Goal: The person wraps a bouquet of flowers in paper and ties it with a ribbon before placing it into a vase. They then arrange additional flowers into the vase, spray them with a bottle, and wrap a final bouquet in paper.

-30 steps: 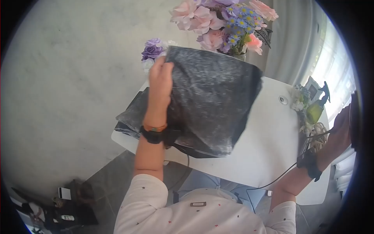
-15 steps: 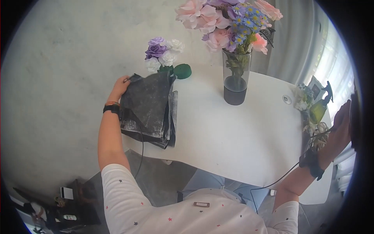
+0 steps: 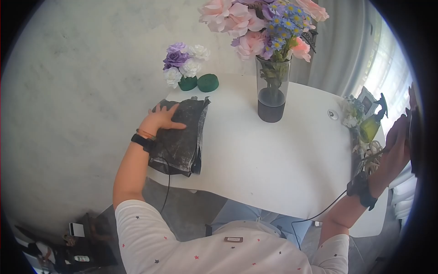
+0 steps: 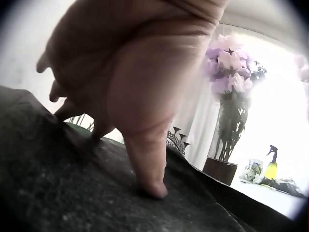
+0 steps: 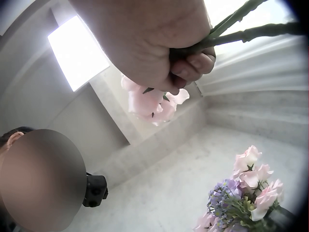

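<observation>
My left hand (image 3: 159,119) rests with spread fingers on a folded stack of dusty black sheeting (image 3: 182,148) at the table's left side. In the left wrist view the thumb (image 4: 152,176) and fingertips press down on the dark surface. Out at the right edge of the head view is my right hand (image 3: 396,148). The right wrist view shows its fingers curled round green flower stems (image 5: 241,38), and pink blooms (image 5: 147,102) show just past the hand.
A tall glass vase (image 3: 273,98) of pink, purple and blue flowers stands at the back of the white table (image 3: 273,160). Purple and white roses (image 3: 185,64) stand in green foam beside another green foam block (image 3: 208,83). A yellow-green spray bottle (image 3: 370,130) is at right.
The black sheeting, earlier lifted in front of the vase, came down onto the left of the table. My left hand let go of its edge and now lies on top. The right hand barely moved.
</observation>
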{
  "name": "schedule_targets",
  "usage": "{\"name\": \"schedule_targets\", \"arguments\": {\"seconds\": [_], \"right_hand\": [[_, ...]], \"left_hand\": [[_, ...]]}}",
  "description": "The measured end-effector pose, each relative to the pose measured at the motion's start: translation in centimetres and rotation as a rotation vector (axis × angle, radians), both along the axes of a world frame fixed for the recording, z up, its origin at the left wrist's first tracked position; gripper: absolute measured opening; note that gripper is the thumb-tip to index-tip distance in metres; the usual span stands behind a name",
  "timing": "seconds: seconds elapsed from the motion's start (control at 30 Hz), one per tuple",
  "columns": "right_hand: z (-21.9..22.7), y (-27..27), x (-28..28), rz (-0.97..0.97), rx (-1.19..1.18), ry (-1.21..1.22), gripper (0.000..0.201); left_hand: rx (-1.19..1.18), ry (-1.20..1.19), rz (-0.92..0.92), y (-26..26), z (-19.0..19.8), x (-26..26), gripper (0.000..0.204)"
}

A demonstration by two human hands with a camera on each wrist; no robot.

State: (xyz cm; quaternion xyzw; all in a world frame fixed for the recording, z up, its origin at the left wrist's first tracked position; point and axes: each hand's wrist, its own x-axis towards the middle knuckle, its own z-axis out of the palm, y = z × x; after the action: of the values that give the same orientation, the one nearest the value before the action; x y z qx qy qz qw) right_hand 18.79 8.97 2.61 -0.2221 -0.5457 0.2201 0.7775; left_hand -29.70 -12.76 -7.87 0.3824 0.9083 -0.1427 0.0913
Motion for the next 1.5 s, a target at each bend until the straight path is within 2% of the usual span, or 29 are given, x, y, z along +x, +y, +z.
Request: {"name": "schedule_targets", "arguments": {"seconds": [0.03,0.17,0.23,0.3,0.5,0.57,0.6,0.7,0.73,0.83,0.87,0.93,1.0,1.03,1.07,1.1,1.2,1.27,1.3,1.33,1.37,1.43,1.5], "right_hand": [[0.4,0.9,0.9,-0.015,0.001,-0.013,0.016],[-0.7,1.3,2.4,-0.022,0.012,-0.038,0.016],[-1.2,2.3,3.4,0.031,0.036,-0.048,0.018],[-1.5,3.2,4.5,0.074,0.065,-0.057,0.020],[-1.2,2.7,4.9,0.143,-0.061,0.073,0.025],[-1.2,2.6,5.3,0.239,-0.011,0.020,0.024],[-0.8,1.7,4.9,0.222,-0.027,0.025,0.024],[-0.9,2.2,5.0,0.388,-0.041,0.063,0.022],[-0.8,2.3,5.0,0.396,-0.076,0.073,0.022],[-0.6,2.6,4.2,0.603,-0.122,0.085,0.017],[-0.7,2.7,4.1,0.654,-0.161,0.103,0.022],[-0.5,2.5,3.7,0.753,-0.172,0.101,0.023],[-0.5,2.3,3.4,0.802,-0.179,0.104,0.021],[-0.5,2.2,3.2,0.912,-0.217,0.119,0.021],[-0.6,2.0,3.0,1.025,-0.257,0.133,0.022],[-0.6,1.7,2.6,1.030,-0.249,0.130,0.022],[-1.2,1.1,1.5,1.205,-0.272,0.163,0.026],[-1.6,0.6,0.3,1.154,-0.253,0.156,0.027],[-1.8,0.5,-0.2,1.088,-0.241,0.159,0.029],[-2.3,0.9,-0.2,1.111,-0.223,0.125,0.029],[-2.3,1.2,-0.1,1.113,-0.216,0.119,0.029],[-2.2,1.9,0.2,0.919,-0.260,-0.016,0.026],[-2.2,2.6,0.6,0.923,-0.249,-0.040,0.030]], "left_hand": [[-0.064,-0.026,-0.071,0.0,-0.2,0.8,0.107],[-0.220,-0.024,-0.077,0.1,-2.3,1.9,0.105],[-0.255,-0.021,-0.044,0.0,-4.1,0.5,0.101],[-0.228,-0.013,0.081,-0.6,-5.8,-1.6,0.096],[-0.255,-0.090,0.107,-1.3,-4.8,-2.6,0.087],[-0.244,-0.114,0.061,-1.8,-4.9,-4.0,0.086],[-0.201,-0.087,0.050,-2.2,-4.5,-4.4,0.084],[-0.116,0.056,0.010,-2.1,-2.2,-5.6,0.075],[-0.024,0.113,-0.031,-1.5,-0.3,-3.3,0.070],[0.317,0.181,-0.165,-0.3,6.1,4.5,0.055],[0.327,0.182,-0.192,0.8,8.2,7.8,0.055],[0.625,-0.137,-0.322,2.7,11.0,14.8,0.040],[0.812,-0.301,-0.468,4.7,11.7,20.9,0.032],[0.866,-0.427,-0.526,5.8,11.6,23.4,0.028],[0.872,-0.421,-0.648,6.9,11.2,25.3,0.026],[0.879,-0.492,-0.790,8.2,10.8,27.3,0.025],[0.878,-0.859,-0.894,12.1,8.1,31.8,0.029],[0.877,-1.147,-0.946,15.0,6.4,34.1,0.030],[0.925,-1.379,-0.888,16.0,5.6,35.6,0.029],[0.966,-1.612,-0.825,16.8,5.1,36.7,0.029],[0.975,-1.610,-0.831,17.3,4.8,37.1,0.029],[0.953,-1.608,-0.731,18.0,4.5,37.5,0.027],[1.038,-1.523,-0.720,18.5,4.2,37.7,0.026]]}}
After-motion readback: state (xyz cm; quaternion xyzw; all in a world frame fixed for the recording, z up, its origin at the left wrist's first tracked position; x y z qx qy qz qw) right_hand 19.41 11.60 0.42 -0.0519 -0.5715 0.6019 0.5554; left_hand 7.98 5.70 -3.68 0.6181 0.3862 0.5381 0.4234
